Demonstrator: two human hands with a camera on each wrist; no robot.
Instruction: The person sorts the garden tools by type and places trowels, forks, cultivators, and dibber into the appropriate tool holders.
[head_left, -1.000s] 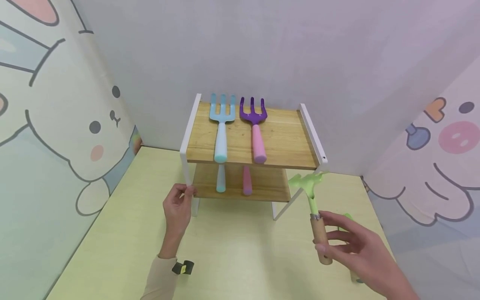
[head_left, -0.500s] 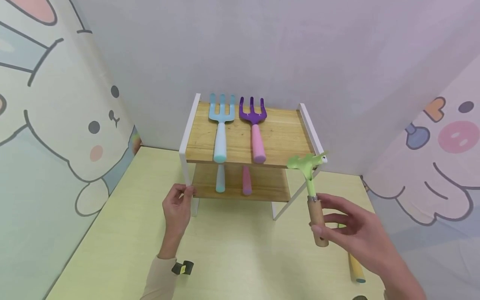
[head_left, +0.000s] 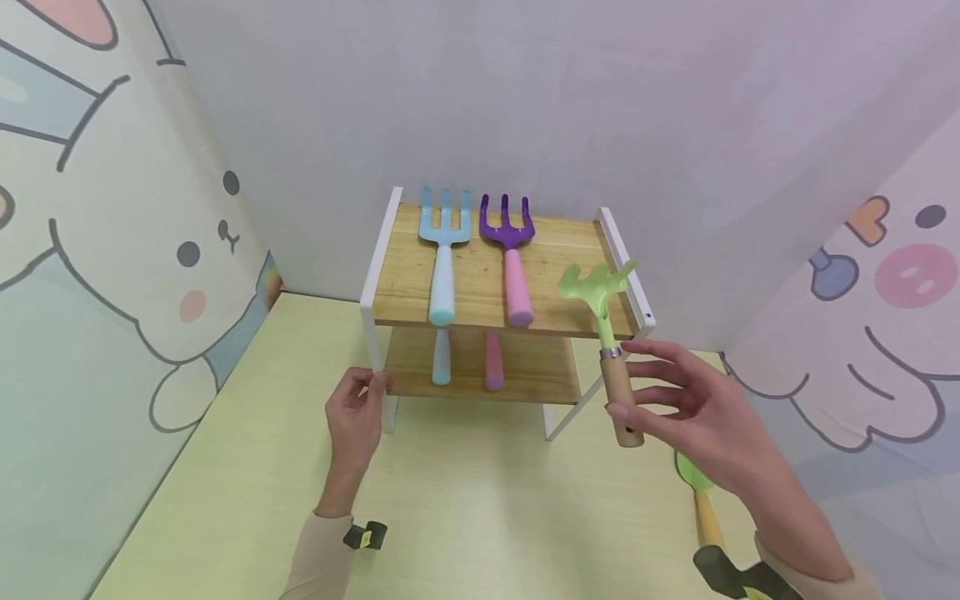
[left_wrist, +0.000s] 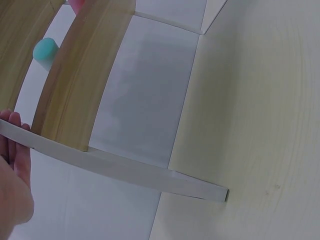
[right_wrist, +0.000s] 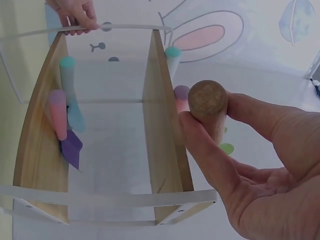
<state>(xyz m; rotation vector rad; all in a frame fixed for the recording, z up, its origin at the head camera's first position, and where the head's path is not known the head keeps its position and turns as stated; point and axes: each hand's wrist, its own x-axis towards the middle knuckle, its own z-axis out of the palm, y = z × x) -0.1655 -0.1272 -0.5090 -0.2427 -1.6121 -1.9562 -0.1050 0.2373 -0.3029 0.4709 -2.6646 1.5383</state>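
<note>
My right hand (head_left: pixel 693 408) pinches the wooden handle of a green garden hand rake (head_left: pixel 596 292), whose prongs hang over the right part of the upper shelf (head_left: pixel 555 275). In the right wrist view the handle's round end (right_wrist: pixel 207 99) sits between thumb and fingers. My left hand (head_left: pixel 356 417) grips the left white leg of the two-tier rack (head_left: pixel 371 333). On the upper shelf lie a blue garden fork (head_left: pixel 442 275) and a purple fork with a pink handle (head_left: pixel 516 283). Blue and pink handles stick out from the lower shelf; there the right wrist view shows blue and purple blades.
A green trowel with a yellow handle (head_left: pixel 705 508) lies on the pale table (head_left: pixel 465 508) at the right, partly hidden by my right arm. Cartoon-printed cloth walls stand left and right, and a plain cloth (head_left: pixel 675 125) hangs behind the rack.
My right hand has carried the green rake up, forward and slightly left, from beside the rack to over the upper shelf's right side. The left hand has stayed on the leg.
</note>
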